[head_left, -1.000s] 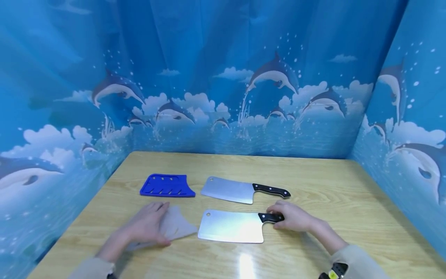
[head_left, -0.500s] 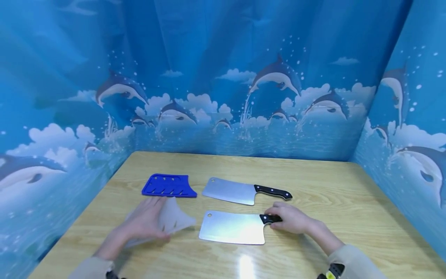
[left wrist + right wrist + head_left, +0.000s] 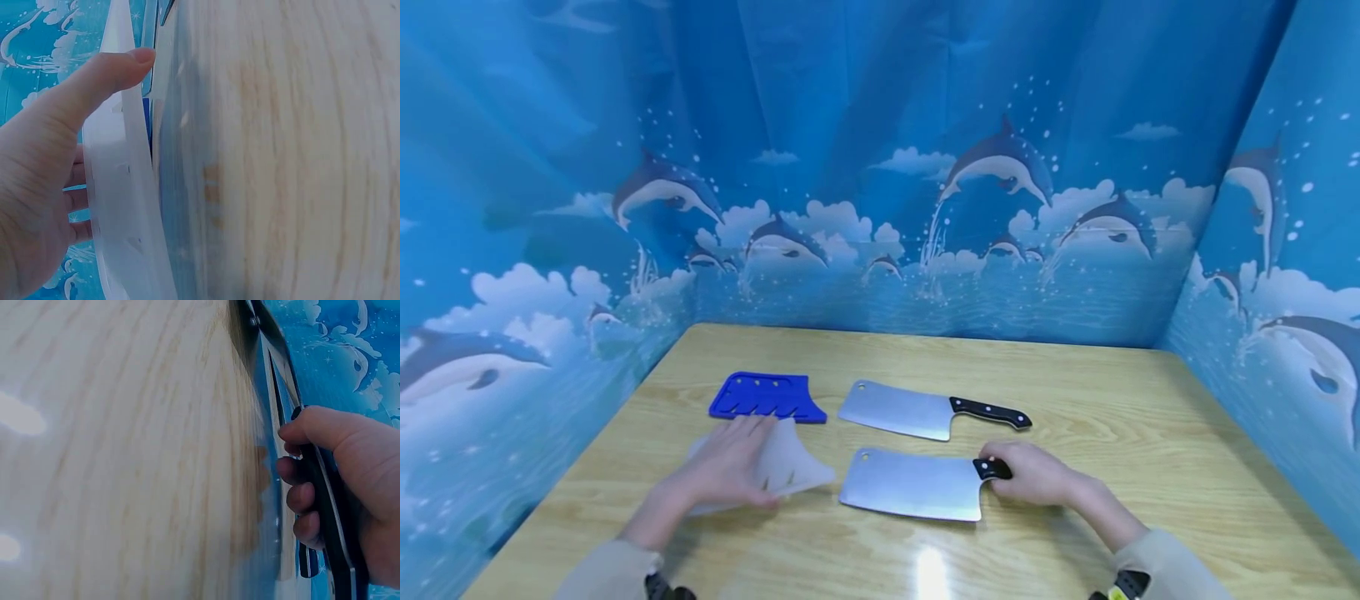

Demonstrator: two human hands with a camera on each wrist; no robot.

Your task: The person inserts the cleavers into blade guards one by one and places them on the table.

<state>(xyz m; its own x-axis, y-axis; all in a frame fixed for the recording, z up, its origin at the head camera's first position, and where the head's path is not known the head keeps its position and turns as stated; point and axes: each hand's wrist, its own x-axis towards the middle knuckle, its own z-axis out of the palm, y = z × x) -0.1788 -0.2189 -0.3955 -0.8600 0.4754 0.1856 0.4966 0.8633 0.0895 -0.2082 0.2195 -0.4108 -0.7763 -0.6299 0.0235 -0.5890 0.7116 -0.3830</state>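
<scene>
My left hand [image 3: 730, 467] holds a translucent white knife sheath [image 3: 790, 462] on the left side. The left wrist view has the thumb on the near face of this sheath [image 3: 122, 169] and the other fingers behind it, with the sheath raised off the table. My right hand [image 3: 1030, 472] grips the black handle of the nearer cleaver [image 3: 913, 485]; its wide steel blade points left toward the sheath, apart from it. Up close in the right wrist view, the fingers curl round the cleaver's handle [image 3: 328, 506].
A blue knife sheath [image 3: 767, 395] lies just beyond my left hand. Right of it lies a second cleaver [image 3: 898, 410], its black handle to the right. The wooden table [image 3: 1075, 375] meets a blue dolphin-print curtain [image 3: 880, 167] at the back and sides.
My left hand has moved slightly forward with the white sheath, up to the blue one in view. The nearer cleaver's blade has shifted slightly right and tilted. The blue sheath and far cleaver stay put.
</scene>
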